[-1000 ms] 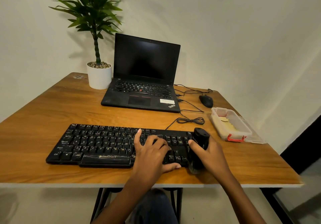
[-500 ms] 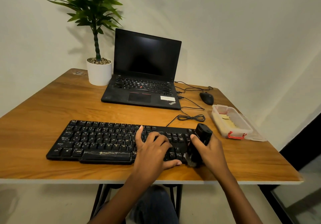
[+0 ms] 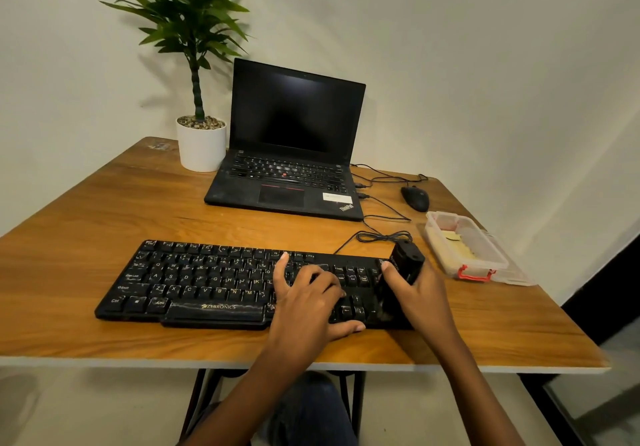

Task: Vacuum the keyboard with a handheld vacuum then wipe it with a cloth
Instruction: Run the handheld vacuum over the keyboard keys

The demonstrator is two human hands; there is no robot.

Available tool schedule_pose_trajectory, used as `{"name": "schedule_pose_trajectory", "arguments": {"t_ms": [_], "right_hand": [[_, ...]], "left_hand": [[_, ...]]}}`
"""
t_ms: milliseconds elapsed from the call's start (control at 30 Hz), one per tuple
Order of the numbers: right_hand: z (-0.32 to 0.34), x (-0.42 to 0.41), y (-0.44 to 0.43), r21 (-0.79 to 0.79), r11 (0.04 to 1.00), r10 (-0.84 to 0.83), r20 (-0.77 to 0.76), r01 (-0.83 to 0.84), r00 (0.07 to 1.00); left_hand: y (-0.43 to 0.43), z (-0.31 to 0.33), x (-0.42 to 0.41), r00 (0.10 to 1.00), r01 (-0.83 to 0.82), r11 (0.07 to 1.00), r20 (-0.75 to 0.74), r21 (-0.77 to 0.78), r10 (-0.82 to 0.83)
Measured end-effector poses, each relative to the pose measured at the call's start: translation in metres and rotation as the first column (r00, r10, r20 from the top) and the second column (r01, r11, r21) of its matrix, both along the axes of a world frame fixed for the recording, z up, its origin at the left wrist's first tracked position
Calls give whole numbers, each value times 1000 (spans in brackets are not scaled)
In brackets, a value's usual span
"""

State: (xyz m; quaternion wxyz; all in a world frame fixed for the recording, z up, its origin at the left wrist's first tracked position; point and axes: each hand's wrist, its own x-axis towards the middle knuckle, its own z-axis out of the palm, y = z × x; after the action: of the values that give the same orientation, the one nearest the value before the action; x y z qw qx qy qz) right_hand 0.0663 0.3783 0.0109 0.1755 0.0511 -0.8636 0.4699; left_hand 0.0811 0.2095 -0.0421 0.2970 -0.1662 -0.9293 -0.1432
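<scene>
Wood desk [image 3: 104,210] by white wall [image 3: 450,64], L hand [image 3: 308,303] spread on keyboard [image 3: 194,283], R hand [image 3: 422,300] gripping vacuum [image 3: 405,265]

**Keyboard in front, laptop behind**

The keyboard [image 3: 207,279] lies before me on the table [image 3: 86,210], and my right hand [image 3: 422,296] holds the handheld vacuum [image 3: 405,265] on its right end. Behind sits the laptop [image 3: 287,154], with the potted plant [image 3: 201,147] on its left and the mouse [image 3: 415,198] on its right. A box [image 3: 467,248] lies right of the keyboard.

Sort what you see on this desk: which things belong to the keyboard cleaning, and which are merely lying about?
In use: keyboard; handheld vacuum, gripped by the right hand; left hand, resting on the keys.

Lying about: laptop; potted plant; mouse; clear plastic box.
</scene>
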Motion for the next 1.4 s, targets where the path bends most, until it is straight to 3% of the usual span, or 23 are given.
{"name": "schedule_pose_trajectory", "arguments": {"t_ms": [267,433,533,700,933,1067,1133,1267,1400], "right_hand": [[-5,6,5,-155,986,78,97,-63,992],[4,-7,-3,-11,1000,-11,41,11,999],[1,-6,-12,-29,999,16,27,-16,999],[7,-15,3,-1,1000,21,135,-21,991],[8,-29,-14,5,1000,15,8,-15,1000],[11,-27,-3,-85,993,96,126,-85,987],[12,-33,1,-60,995,82,136,-74,987],[9,-40,-13,68,997,36,7,-37,999],[8,-35,-9,-30,994,107,79,-105,991]], "left_hand": [[0,1,0,1000,5,1000,11,9,-5],[-1,0,0,1000,16,1000,4,9,-16],[-1,0,0,1000,14,1000,8,4,-14],[-1,0,-1,1000,18,1000,4,15,-18],[-1,1,1,1000,21,999,5,27,-21],[0,1,1,1000,21,999,3,31,-21],[0,0,0,1000,23,999,-4,30,-22],[0,-1,0,1000,20,999,-9,26,-20],[0,-1,0,1000,19,1000,-17,21,-19]]}}
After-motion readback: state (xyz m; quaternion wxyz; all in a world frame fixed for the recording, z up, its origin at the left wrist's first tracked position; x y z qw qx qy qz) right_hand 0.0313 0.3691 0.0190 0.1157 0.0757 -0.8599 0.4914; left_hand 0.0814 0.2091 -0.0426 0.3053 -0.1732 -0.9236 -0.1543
